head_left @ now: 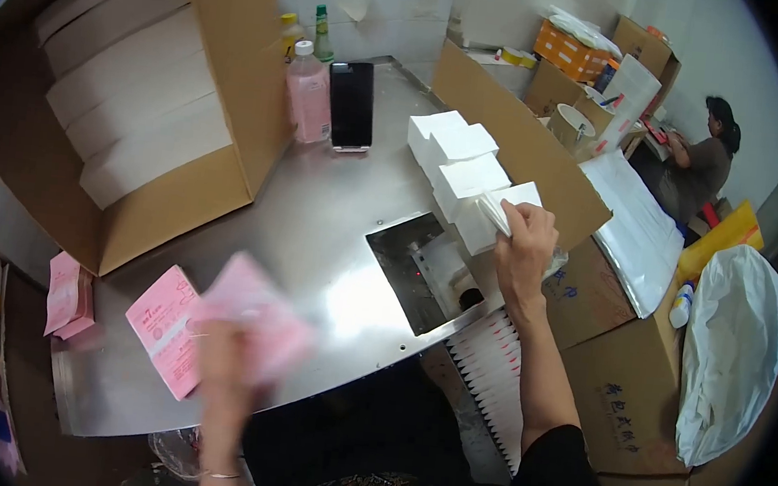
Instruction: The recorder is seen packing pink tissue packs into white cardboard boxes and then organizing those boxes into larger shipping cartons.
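Near the front of the metal table, my left hand (227, 354) is blurred by motion and grips a pink printed paper packet (256, 310). Just left of it lies a stack of similar pink packets (161, 324). My right hand (528, 242) pinches a thin wad of white folded tissues (493, 212) at the near end of a row of white tissue stacks (470, 176). In front of those stacks the tabletop has a rectangular opening (403, 287) with a metal part inside.
A large open carton (212, 179) with white paper stacks stands at left. Behind the table's middle are a phone (353, 104) and a bottle of pink liquid (308, 95). Cardboard boxes (627, 397) and a white plastic bag (734, 351) fill the right. Another person (701, 161) sits far right.
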`<move>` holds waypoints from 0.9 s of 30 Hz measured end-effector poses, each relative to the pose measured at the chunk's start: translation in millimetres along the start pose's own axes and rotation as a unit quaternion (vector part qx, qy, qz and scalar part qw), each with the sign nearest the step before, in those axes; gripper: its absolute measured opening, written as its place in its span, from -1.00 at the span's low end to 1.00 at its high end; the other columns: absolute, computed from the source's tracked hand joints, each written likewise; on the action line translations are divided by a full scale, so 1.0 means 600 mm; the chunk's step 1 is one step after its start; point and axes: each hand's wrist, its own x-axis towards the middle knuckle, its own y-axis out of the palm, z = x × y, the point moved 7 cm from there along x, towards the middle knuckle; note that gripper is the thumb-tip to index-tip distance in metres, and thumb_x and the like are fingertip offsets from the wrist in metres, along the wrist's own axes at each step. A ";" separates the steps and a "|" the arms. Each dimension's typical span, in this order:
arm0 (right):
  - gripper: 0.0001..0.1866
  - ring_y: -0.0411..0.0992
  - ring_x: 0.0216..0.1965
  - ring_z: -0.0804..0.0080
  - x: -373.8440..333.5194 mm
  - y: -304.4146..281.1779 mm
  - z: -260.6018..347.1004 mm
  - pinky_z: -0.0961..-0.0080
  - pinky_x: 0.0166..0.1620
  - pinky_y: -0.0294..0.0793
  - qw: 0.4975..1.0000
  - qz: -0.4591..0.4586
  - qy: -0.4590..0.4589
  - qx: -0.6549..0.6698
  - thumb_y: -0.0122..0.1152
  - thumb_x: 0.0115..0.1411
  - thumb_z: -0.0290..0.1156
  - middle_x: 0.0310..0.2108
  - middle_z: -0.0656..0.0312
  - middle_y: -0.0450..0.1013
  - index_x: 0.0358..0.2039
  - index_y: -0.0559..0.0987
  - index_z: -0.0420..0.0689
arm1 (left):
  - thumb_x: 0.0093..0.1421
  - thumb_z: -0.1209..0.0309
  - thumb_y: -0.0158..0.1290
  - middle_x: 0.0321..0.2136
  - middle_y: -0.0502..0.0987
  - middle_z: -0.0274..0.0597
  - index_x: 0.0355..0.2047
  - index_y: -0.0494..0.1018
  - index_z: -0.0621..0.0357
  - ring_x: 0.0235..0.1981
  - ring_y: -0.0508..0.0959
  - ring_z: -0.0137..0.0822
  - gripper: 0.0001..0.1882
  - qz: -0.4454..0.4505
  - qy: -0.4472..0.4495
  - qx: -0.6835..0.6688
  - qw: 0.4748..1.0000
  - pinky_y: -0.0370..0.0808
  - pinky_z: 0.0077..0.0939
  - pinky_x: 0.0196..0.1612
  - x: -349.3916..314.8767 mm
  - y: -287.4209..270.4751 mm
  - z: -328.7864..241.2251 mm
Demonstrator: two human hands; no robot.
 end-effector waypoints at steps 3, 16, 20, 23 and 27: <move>-0.63 0.44 -0.17 0.00 -0.024 0.004 0.094 0.02 -0.05 0.36 0.988 0.024 -0.077 0.133 0.14 0.00 -0.61 -0.15 0.01 0.48 -0.11 0.56 -0.24 | 0.09 0.56 0.12 -0.34 0.40 0.01 -0.31 0.46 0.24 -0.25 0.44 -0.01 -0.86 0.124 0.146 -0.086 0.978 0.36 -0.18 -0.20 -0.014 0.131 -0.104; -0.64 0.45 -0.24 0.04 -0.150 0.075 0.340 -0.30 0.21 0.14 0.887 0.272 -0.264 0.263 0.21 0.00 -0.44 -0.33 0.04 0.46 -0.15 0.54 -0.28 | -0.11 0.12 0.30 0.32 0.14 0.23 0.16 0.37 0.09 0.26 0.19 0.32 -0.21 0.045 0.036 0.061 0.996 0.13 0.25 0.20 0.002 0.131 -0.087; -0.77 0.42 -0.29 0.06 -0.058 0.003 0.183 0.02 0.05 0.30 0.972 0.105 -0.118 0.173 0.20 -0.05 -0.56 -0.33 0.03 0.43 -0.31 0.55 -0.26 | 0.11 0.17 0.15 0.20 0.30 0.08 0.11 0.47 -0.01 0.09 0.34 0.12 -0.46 0.114 0.080 0.170 0.976 0.23 -0.03 0.06 -0.017 0.122 -0.059; -0.78 0.38 -0.15 0.12 0.005 -0.013 0.068 0.10 -0.03 0.30 0.991 -0.005 -0.072 -0.115 0.24 0.08 -0.43 -0.32 0.07 0.41 -0.26 0.58 -0.23 | 0.11 0.09 0.17 0.08 0.36 0.06 0.11 0.48 -0.05 -0.02 0.36 0.08 -0.45 0.130 -0.004 0.136 0.982 0.24 -0.05 0.03 0.003 0.122 -0.080; -0.85 0.37 -0.19 0.13 -0.011 0.036 -0.006 0.13 -0.08 0.28 0.998 0.020 -0.040 -0.053 0.25 0.13 -0.38 -0.39 0.12 0.39 -0.36 0.60 -0.20 | 0.12 0.03 0.19 0.01 0.37 0.05 0.10 0.47 -0.01 -0.12 0.35 0.01 -0.42 0.068 0.085 0.173 0.979 0.25 -0.06 -0.05 0.001 0.122 -0.092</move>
